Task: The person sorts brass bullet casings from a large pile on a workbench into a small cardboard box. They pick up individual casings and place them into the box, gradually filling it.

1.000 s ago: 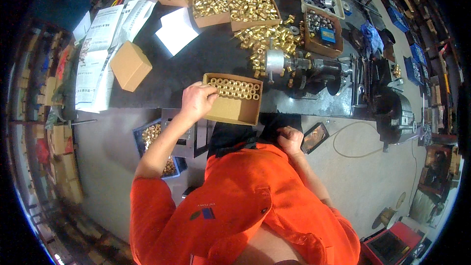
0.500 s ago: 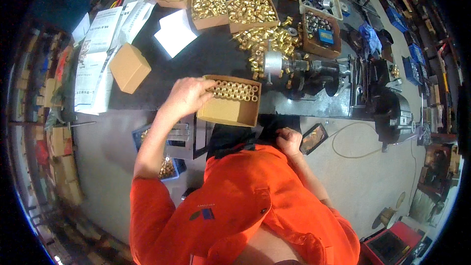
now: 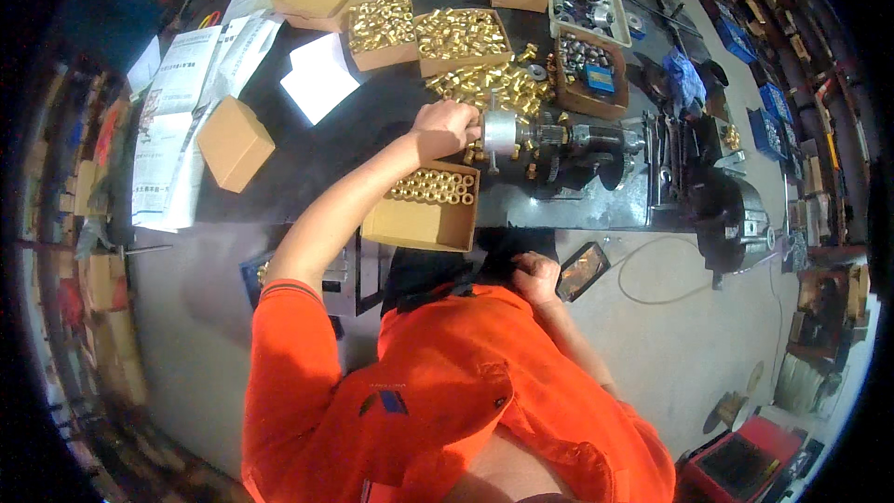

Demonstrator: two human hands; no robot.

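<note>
My left hand (image 3: 445, 127) reaches over the near edge of the loose heap of brass fittings (image 3: 498, 84), right beside the grey round head (image 3: 500, 132) of a bench-mounted machine. Its fingers are curled, and their tips and anything in them are hidden. Under that wrist, at the bench's front edge, sits a shallow cardboard box (image 3: 410, 229). Brass fittings (image 3: 438, 188) stand in neat rows in its far part; its near part shows bare cardboard. My right hand (image 3: 536, 277) rests on my lap with curled fingers, no object showing in it.
Two cardboard boxes of brass fittings (image 3: 463, 34) stand behind the heap. A box of dark metal parts (image 3: 589, 74) is to their right. On the left lie newspaper (image 3: 177, 121), white paper (image 3: 318, 79) and a closed cardboard box (image 3: 235, 144). A dark tray (image 3: 584, 272) is near my right hand.
My left hand has moved from the left rim of the cardboard box, forward and right to the brass heap. My right hand stays on my lap. The view has shifted slightly.
</note>
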